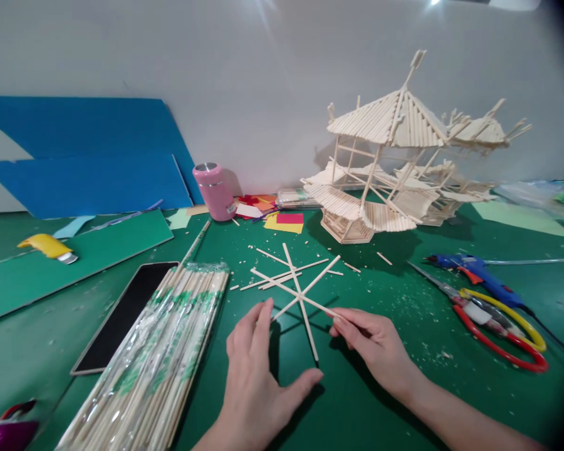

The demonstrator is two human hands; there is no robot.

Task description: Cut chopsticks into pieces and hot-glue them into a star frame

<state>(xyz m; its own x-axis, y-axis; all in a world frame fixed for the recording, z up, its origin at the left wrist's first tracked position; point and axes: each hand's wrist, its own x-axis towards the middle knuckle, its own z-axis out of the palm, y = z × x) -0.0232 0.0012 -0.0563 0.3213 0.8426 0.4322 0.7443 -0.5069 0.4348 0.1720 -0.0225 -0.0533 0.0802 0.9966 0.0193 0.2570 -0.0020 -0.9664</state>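
Observation:
A six-armed star of thin wooden sticks (301,295) is held slightly above the green table, casting a shadow. My right hand (373,344) pinches the tip of its lower right arm between thumb and fingers. Beside the lower left arm is my left hand (267,369), its thumb spread away from the fingers; the fingertips are at that arm's end, and whether they touch it is unclear. Behind the star, several loose sticks (275,279) lie crossed on the table.
A stick pavilion model (385,125) stands at back right. Scissors (489,319) and a blue glue gun (479,272) lie right. Bagged sticks (164,357) rest over a black phone-like slab (126,319) at left. Further back are a pink flask (215,194) and a yellow cutter (49,246).

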